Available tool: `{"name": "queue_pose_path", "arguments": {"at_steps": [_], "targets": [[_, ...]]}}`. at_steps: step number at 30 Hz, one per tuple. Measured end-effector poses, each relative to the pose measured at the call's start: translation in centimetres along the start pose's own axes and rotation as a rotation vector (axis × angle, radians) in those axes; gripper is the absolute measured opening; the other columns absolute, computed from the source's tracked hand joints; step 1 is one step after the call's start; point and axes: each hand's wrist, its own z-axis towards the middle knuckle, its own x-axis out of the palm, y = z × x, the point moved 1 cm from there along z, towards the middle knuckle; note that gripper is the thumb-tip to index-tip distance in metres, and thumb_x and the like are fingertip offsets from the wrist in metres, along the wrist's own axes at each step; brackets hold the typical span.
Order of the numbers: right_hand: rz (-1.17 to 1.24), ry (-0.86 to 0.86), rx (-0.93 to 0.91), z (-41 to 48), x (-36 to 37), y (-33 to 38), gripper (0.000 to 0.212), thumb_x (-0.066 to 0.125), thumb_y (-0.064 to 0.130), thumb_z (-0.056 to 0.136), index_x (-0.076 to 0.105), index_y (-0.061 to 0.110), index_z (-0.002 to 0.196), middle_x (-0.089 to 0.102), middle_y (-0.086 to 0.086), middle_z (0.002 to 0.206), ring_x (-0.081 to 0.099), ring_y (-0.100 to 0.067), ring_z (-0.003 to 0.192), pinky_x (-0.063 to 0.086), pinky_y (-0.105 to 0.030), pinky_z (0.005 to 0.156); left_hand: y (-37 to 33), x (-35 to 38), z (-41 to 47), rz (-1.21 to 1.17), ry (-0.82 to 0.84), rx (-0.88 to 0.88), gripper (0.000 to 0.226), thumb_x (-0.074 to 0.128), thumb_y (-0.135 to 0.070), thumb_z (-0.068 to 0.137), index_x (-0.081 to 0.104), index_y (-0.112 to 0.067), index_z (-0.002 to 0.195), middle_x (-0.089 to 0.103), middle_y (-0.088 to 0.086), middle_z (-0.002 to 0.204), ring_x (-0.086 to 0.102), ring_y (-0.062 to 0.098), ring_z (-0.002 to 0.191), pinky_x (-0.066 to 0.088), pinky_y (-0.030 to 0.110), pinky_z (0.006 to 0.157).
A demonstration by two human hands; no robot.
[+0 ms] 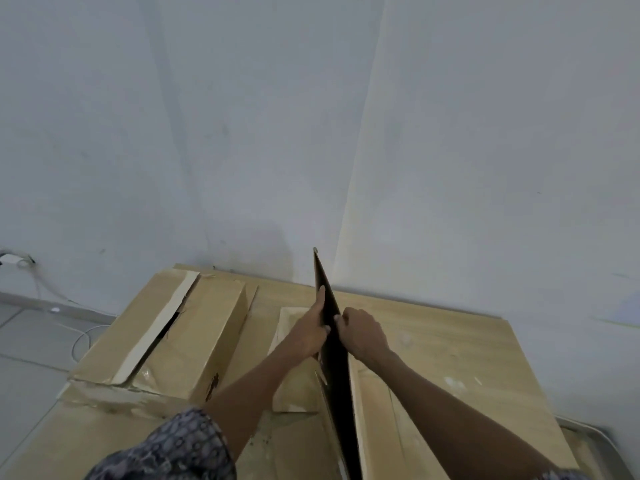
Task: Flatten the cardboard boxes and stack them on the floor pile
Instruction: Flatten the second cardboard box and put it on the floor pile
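A thin dark flattened panel stands on edge in front of me, seen end-on and tilted to the far left. My left hand presses flat against its left face. My right hand grips its upper edge from the right. Under it lies a pile of flattened brown cardboard that reaches to the wall. An unflattened brown box with torn tape lies on the pile to the left. A small pale cardboard piece lies beneath my left forearm.
A white wall rises right behind the pile. Grey floor tiles show at the left, with a white cable and a wall socket. A metal frame edge shows at the lower right.
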Motion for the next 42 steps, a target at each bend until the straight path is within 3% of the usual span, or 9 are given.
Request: {"name": "queue_pose_path", "arguments": {"at_steps": [2, 4, 10, 17, 21, 29, 34, 38, 42], "targets": [[0.135, 0.003, 0.037, -0.5, 0.4, 0.0, 0.037, 0.035, 0.044, 0.100, 0.051, 0.015, 0.086, 0.063, -0.007, 0.089, 0.061, -0.026, 0.080, 0.052, -0.039, 0.070, -0.6, 1.0, 0.2, -0.225, -0.026, -0.088, 0.078, 0.041, -0.014, 0.102, -0.012, -0.042, 0.152, 0.048, -0.002, 0.137, 0.060, 0.026, 0.112, 0.058, 0.036, 0.070], [0.283, -0.003, 0.070, -1.0, 0.6, -0.2, 0.043, 0.034, 0.052, 0.099, 0.054, 0.017, 0.085, 0.065, -0.003, 0.083, 0.062, -0.021, 0.075, 0.057, -0.044, 0.070, -0.7, 1.6, 0.6, -0.427, -0.025, -0.190, 0.056, 0.040, -0.024, 0.099, 0.019, -0.025, 0.152, 0.058, 0.006, 0.129, 0.064, 0.029, 0.102, 0.060, 0.043, 0.060], [0.342, -0.006, 0.126, -1.9, 0.7, 0.2, 0.044, 0.039, 0.062, 0.091, 0.051, 0.019, 0.090, 0.060, -0.001, 0.092, 0.060, -0.018, 0.079, 0.054, -0.042, 0.071, 0.0, 2.1, 2.5, -0.711, -0.006, -0.286, 0.041, 0.036, -0.039, 0.098, 0.066, -0.013, 0.105, 0.068, 0.009, 0.103, 0.064, 0.030, 0.085, 0.053, 0.048, 0.073], [0.311, -0.053, 0.164, -2.3, 1.8, 0.6, 0.077, 0.054, 0.021, 0.093, 0.006, 0.024, 0.154, 0.042, -0.008, 0.148, 0.058, -0.030, 0.116, 0.052, -0.040, 0.083, 0.3, 3.8, 3.4, -0.616, 0.060, -0.298, 0.032, 0.030, -0.056, 0.101, 0.058, -0.042, 0.110, 0.061, -0.009, 0.123, 0.062, 0.021, 0.106, 0.055, 0.039, 0.080], [0.128, -0.054, 0.079, -2.3, 1.7, 1.3, 0.087, 0.056, 0.022, 0.093, -0.006, 0.033, 0.153, 0.025, -0.004, 0.159, 0.060, -0.032, 0.116, 0.055, -0.046, 0.083, 1.6, 3.8, 3.8, -0.637, 0.069, -0.301, 0.049, 0.032, -0.067, 0.095, 0.056, -0.042, 0.131, 0.064, -0.007, 0.129, 0.063, 0.020, 0.116, 0.053, 0.050, 0.094], [-0.109, 0.009, 0.001, -1.7, 3.6, 1.6, 0.087, 0.052, 0.014, 0.098, -0.016, 0.018, 0.152, -0.027, 0.001, 0.159, -0.001, -0.032, 0.150, 0.034, -0.042, 0.114, 1.9, 3.9, 2.9, -0.698, 0.128, -0.285, 0.055, 0.031, -0.078, 0.088, 0.052, -0.050, 0.130, 0.061, -0.012, 0.132, 0.055, 0.017, 0.125, 0.044, 0.056, 0.103], [0.048, -0.013, -0.109, -2.2, 1.2, 1.3, 0.062, 0.034, 0.035, 0.102, -0.002, 0.037, 0.152, 0.025, -0.002, 0.160, 0.055, -0.028, 0.123, 0.056, -0.041, 0.088, 1.6, 4.0, 1.7, -0.633, 0.139, -0.275, 0.063, 0.022, -0.079, 0.088, 0.053, -0.046, 0.132, 0.061, -0.009, 0.127, 0.062, 0.027, 0.113, 0.059, 0.048, 0.079], [0.133, -0.128, -0.197, -1.8, -2.6, 1.4, 0.071, 0.038, -0.004, 0.093, 0.007, 0.014, 0.155, 0.014, -0.002, 0.162, 0.045, -0.027, 0.133, 0.046, -0.028, 0.093, 1.4, 3.6, 2.0, -0.551, 0.006, -0.179, 0.065, 0.017, -0.075, 0.092, 0.046, -0.042, 0.141, 0.058, -0.004, 0.134, 0.063, 0.023, 0.112, 0.054, 0.049, 0.092], [0.195, -0.266, -0.320, -1.3, -7.5, 2.1, 0.064, 0.045, -0.001, 0.092, 0.020, 0.006, 0.150, 0.029, -0.008, 0.155, 0.043, -0.028, 0.134, 0.041, -0.036, 0.106, 0.6, 4.4, 3.2, -0.413, -0.223, -0.019, 0.055, 0.023, -0.062, 0.100, 0.047, -0.035, 0.142, 0.048, -0.002, 0.147, 0.048, 0.023, 0.131, 0.040, 0.043, 0.108]]}}
